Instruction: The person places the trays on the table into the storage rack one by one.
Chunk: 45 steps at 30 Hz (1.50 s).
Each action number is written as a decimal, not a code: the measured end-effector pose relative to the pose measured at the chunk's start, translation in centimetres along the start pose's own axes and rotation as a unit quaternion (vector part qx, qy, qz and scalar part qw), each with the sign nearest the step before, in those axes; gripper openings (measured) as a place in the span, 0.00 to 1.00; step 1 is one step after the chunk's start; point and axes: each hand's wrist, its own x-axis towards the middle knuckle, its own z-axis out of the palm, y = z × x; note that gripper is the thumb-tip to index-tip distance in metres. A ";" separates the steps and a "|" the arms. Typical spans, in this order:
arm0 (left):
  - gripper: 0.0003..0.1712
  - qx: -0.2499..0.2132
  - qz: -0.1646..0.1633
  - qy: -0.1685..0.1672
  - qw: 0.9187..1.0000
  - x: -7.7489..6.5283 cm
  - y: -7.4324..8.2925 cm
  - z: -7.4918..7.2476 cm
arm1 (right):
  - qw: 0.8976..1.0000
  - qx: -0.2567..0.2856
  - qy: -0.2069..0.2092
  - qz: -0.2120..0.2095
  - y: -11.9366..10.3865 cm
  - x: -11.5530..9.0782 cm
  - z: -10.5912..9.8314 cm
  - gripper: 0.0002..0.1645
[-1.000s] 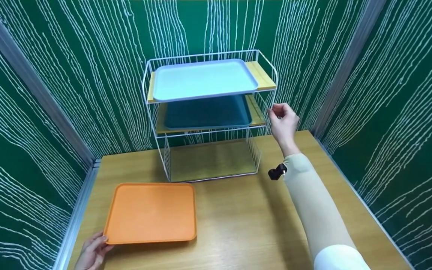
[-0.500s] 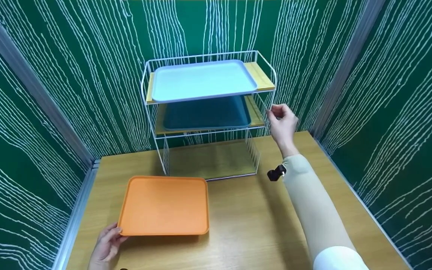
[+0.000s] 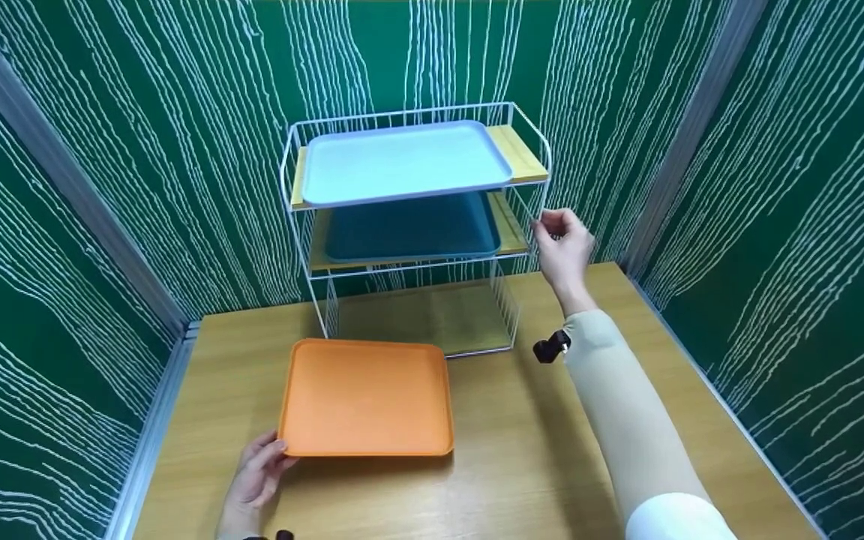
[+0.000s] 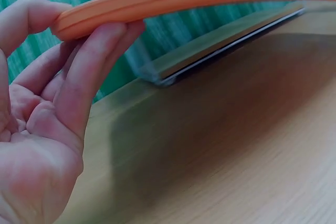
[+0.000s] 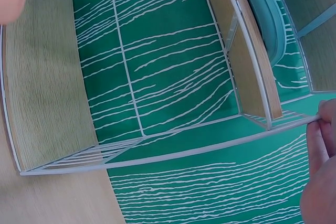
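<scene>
My left hand [image 3: 258, 474] pinches an orange tray [image 3: 368, 397] at its near left corner, thumb above and fingers beneath. In the left wrist view the tray's edge [image 4: 173, 1] is lifted off the table, its shadow below. My right hand [image 3: 565, 247] grips the right front post of a white wire rack [image 3: 417, 271]; the right wrist view shows the fingers around the thin post [image 5: 220, 146]. A light blue tray [image 3: 406, 161] lies on the rack's top shelf. A dark teal tray [image 3: 413, 229] lies on the middle shelf. The orange tray covers the rack's bottom left front corner.
The rack's bottom wooden shelf [image 3: 424, 315] bears no tray. The wooden table [image 3: 522, 465] extends in front of and beside the rack. Green walls with white wavy lines [image 3: 612, 90] and grey metal corner posts [image 3: 691, 135] enclose the table on three sides.
The left hand has carried the orange tray right and away from me, toward the rack's lower front. The right hand has stayed on the rack's post.
</scene>
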 end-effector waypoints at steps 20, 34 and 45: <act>0.25 -0.094 -0.001 0.023 0.995 3.9 -6.4 6.4 | 1.000 0.010 0.001 -0.010 0.0 0.0 0.2 0.07; 0.19 -0.103 -0.015 0.093 0.990 6.1 -8.0 8.2 | 1.000 0.000 0.007 -0.011 0.3 0.0 0.1 0.08; 0.17 -0.114 -0.034 0.152 0.981 10.7 -8.4 9.6 | 1.000 0.013 0.010 -0.022 0.2 0.0 0.2 0.09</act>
